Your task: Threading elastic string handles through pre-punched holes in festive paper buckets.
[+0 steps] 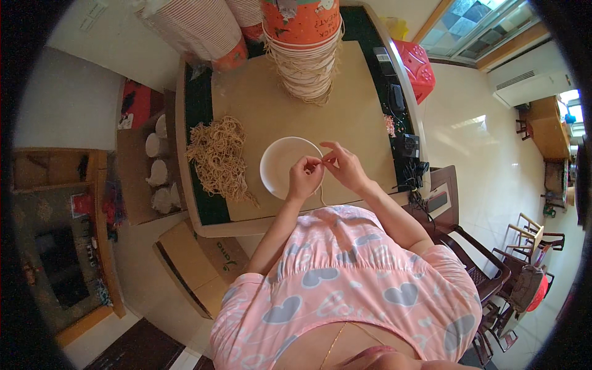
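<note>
A round white paper bucket (275, 161) stands open side up on the brown board in front of me. My left hand (303, 177) reaches over its right part, fingertips pinched together. Against its right rim, my right hand (346, 169) meets the left fingertips with thumb and finger closed. A thin beige cord (323, 196) runs between both hands, and a length of it hangs down toward my lap. The fingers hide the spot where the cord meets the bucket wall. Left of the bucket lies a tangled heap of beige cords (217, 154).
A tall stack of orange buckets with cord handles (304, 68) stands at the table's far side. More nested buckets (196, 28) lean at the far left. Small black devices and cables (408, 145) line the right edge. A cardboard box (196, 262) sits below the table's left front.
</note>
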{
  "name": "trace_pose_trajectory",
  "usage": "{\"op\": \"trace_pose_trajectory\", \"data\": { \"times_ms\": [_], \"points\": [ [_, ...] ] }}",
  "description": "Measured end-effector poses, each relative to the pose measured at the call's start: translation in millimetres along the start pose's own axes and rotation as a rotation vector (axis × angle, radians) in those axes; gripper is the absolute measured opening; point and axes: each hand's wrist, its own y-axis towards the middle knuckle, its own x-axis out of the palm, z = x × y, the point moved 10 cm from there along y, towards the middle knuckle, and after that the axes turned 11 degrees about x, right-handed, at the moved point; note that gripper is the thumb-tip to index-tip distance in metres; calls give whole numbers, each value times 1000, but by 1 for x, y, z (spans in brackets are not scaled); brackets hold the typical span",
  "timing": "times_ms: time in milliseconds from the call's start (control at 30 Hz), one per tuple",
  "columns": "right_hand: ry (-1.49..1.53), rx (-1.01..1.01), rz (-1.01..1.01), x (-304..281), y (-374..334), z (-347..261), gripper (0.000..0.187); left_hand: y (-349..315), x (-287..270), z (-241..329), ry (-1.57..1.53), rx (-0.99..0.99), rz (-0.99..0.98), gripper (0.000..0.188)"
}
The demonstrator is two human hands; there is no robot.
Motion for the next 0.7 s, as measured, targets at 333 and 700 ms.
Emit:
{"op": "trace_pose_trajectory", "data": {
  "times_ms": [333, 700],
  "points": [
    [68, 95, -38, 4, -4, 9, 53, -3, 1, -2, 9, -36, -15, 9],
    [279, 114, -199, 18, 2, 21, 46, -1, -5, 3, 93, -40, -50, 12]
  ]
}}
